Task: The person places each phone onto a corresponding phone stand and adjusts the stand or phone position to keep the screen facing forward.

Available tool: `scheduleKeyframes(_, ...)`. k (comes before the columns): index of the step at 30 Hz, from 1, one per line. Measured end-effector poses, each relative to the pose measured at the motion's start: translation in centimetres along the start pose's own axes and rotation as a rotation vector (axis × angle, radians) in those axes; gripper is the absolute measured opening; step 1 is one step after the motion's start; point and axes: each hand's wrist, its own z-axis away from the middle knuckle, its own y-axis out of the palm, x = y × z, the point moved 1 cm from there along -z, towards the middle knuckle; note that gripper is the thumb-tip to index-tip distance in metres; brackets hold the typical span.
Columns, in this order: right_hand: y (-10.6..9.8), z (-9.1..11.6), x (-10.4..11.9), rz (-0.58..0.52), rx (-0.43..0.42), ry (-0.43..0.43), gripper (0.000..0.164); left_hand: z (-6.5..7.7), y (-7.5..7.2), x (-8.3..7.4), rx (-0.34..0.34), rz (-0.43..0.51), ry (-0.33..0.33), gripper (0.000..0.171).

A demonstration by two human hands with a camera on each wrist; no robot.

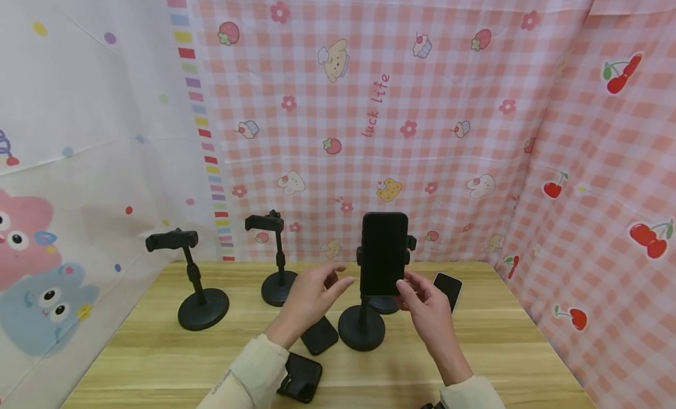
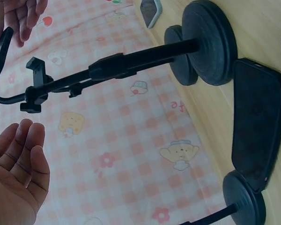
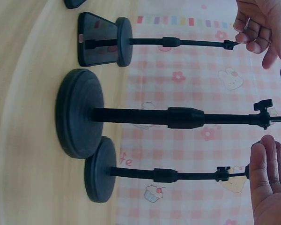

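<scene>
A black phone stands upright in the clamp of a black phone stand, its dark screen facing me. My right hand is at the phone's lower right corner, the thumb overlapping that corner; whether it touches is unclear. In the right wrist view, the fingers of this hand look nearly straight, beside the stand's upper end. To the left of the phone, my left hand hovers apart from it with loosely bent fingers and nothing in them. The left wrist view shows the stand's thin pole and tightening knob.
Two black stands with bare clamps, one at the left and one farther back, stand on the wooden table. Another base is partly hidden behind the phone stand. Dark phones lie flat around the hands.
</scene>
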Motion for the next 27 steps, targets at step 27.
scheduleKeyframes(27,-0.1,2.0,-4.2,0.536,0.202,-0.006,0.039,1.7,-0.7,3.4,0.082,-0.131,-0.087,0.032)
